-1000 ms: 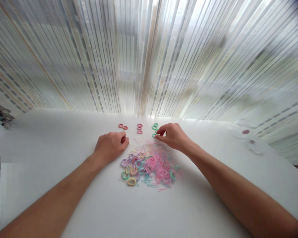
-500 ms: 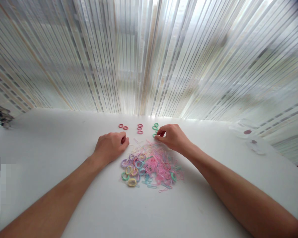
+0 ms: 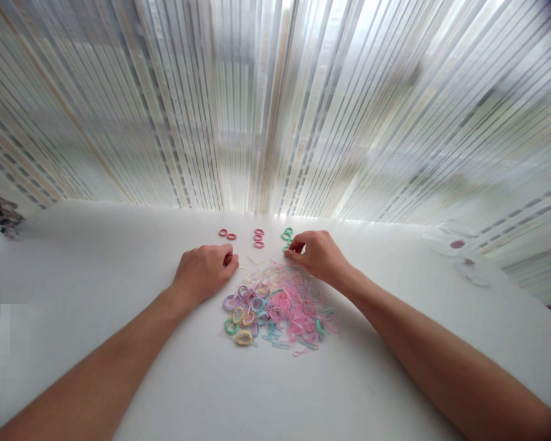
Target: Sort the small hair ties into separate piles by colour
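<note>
A loose pile of small coloured bands [image 3: 282, 306], mostly pink with purple, yellow, blue and green hair ties, lies on the white table [image 3: 202, 386]. Behind it are two red ties [image 3: 231, 236], a column of three pink ties [image 3: 258, 237] and several green ties [image 3: 286, 236]. My right hand [image 3: 314, 252] is at the nearest green tie, thumb and forefinger pinched on its edge. Left of the pile, my left hand [image 3: 206, 268] rests on the table with curled fingers; whether anything small is inside them is hidden.
A striped string curtain [image 3: 266, 122] hangs along the table's back edge. Clear round items with dark red spots [image 3: 457, 244] lie at the right. Something dark and patterned [image 3: 2, 208] shows at the far left, above a blurred patch.
</note>
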A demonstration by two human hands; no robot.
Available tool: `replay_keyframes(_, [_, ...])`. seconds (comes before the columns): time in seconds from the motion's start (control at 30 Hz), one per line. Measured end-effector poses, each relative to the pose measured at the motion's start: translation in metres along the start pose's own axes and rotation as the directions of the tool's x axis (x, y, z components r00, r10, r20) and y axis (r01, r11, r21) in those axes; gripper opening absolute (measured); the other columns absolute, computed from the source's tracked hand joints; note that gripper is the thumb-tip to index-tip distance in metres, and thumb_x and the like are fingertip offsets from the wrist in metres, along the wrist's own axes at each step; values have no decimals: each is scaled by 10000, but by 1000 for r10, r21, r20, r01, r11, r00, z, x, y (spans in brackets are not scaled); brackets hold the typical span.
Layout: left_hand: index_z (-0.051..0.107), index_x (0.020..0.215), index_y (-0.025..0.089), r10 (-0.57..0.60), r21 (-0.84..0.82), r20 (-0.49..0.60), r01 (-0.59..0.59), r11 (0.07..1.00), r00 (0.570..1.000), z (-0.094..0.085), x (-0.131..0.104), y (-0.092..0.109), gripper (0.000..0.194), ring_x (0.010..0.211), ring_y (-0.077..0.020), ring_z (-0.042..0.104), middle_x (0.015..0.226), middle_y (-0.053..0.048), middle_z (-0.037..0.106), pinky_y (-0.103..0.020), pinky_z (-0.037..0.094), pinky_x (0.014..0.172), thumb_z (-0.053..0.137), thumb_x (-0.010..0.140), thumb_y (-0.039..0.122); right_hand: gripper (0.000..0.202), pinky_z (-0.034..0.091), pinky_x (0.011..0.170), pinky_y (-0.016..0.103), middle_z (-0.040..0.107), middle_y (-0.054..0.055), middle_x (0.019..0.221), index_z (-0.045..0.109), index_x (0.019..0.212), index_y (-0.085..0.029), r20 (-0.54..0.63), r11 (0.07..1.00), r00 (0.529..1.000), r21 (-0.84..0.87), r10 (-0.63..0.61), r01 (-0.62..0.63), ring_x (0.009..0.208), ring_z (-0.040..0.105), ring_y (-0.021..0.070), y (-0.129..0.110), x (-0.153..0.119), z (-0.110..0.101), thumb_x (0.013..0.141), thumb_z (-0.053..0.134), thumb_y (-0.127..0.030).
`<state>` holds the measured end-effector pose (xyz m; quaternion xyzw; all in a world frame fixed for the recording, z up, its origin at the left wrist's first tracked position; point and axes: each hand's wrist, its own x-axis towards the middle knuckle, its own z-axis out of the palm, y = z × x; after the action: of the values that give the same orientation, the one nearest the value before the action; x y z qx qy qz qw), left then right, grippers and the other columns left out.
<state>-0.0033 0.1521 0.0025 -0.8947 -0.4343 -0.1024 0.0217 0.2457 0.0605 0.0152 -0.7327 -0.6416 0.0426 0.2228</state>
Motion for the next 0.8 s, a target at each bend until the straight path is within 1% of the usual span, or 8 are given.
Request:
replay_keyframes(0.17, [580,749,236,-1,7,2,1,1000,1000,0,0,0,346,708,-242,640,755,-41,707,-328,281,583,387,929,460,106,463,722,269,751,39,771,785,778,-193,0,1000,1000,-6,-5,5,719,672,170,1,0,1,836,730,-262])
replay_keyframes(0.3, [573,745,239,2,7,-1,-2,1000,1000,1,0,0,336,713,-244,643,755,-33,709,-328,280,585,394,929,457,106,460,702,271,749,37,764,783,770,-190,-1,1000,1000,4,-5,5,701,662,161,1,0,-1,832,736,-262])
replay_keyframes(0.4, [572,743,238,0,1,-4,0,1000,1000,2,0,-1,335,711,-240,640,758,-30,711,-323,281,589,398,929,455,112,450,669,276,740,28,732,786,760,-191,6,1000,1000,15,8,-9,677,650,157,2,0,-9,813,755,-285])
replay_keyframes(0.5, [567,742,237,-1,2,-3,1,1000,1000,2,0,-2,336,709,-239,638,756,-30,710,-319,266,586,397,931,458,109,436,629,273,728,17,693,790,750,-197,8,999,1000,32,16,-16,648,634,147,4,1,-21,798,754,-289])
replay_keyframes(0.63, [560,746,234,-4,5,2,4,1000,1000,2,0,-2,338,703,-235,631,762,-38,713,-319,240,583,391,932,460,135,435,617,270,733,17,691,784,725,-195,-44,999,998,32,38,-37,638,629,138,8,2,-37,810,721,-278])
replay_keyframes(0.8, [555,749,236,4,5,3,-4,1000,1000,1,0,-1,334,715,-238,634,765,-38,713,-323,235,587,387,933,459,177,438,617,269,744,24,706,783,726,-184,-87,999,995,16,50,-48,643,631,139,14,3,-44,828,697,-300])
